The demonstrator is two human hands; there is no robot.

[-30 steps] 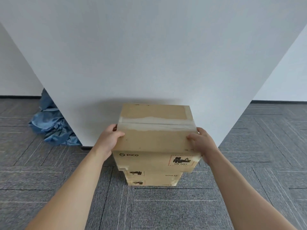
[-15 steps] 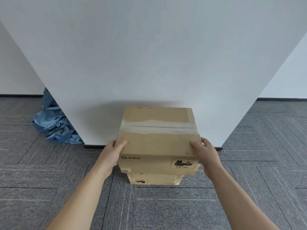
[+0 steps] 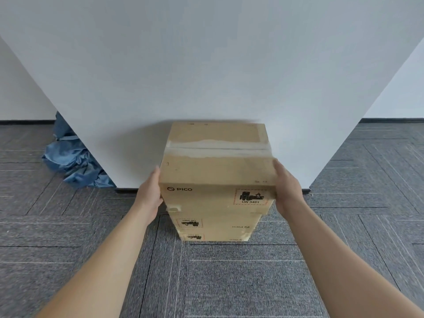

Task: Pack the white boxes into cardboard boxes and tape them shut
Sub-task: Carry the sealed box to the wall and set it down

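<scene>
Left hand (image 3: 150, 195) presses flat against the left side of the top cardboard box (image 3: 216, 168), near its front corner; right hand (image 3: 286, 189) presses against the right side opposite. Both hands clamp the top cardboard box between the palms, with the fingers extended along the side walls. Bare forearms run from the lower frame edge up to the box.

Front face of the top cardboard box carries a "PICO" logo at its left and a red-bordered "UN 3481" label (image 3: 250, 196) at its right. A strip of clear tape (image 3: 216, 149) crosses the closed top flaps from left to right.

Directly below the top cardboard box are two more cardboard boxes: the middle box (image 3: 215, 222) and the bottom box (image 3: 214, 237), both with labels printed upside down. The stack stands on grey carpet floor (image 3: 206, 283).

Behind the stack rises a white wall column (image 3: 206, 65), close to the rear edge of the top cardboard box. Left of the stack, at the column's base, lies a crumpled blue cloth (image 3: 73, 161).
</scene>
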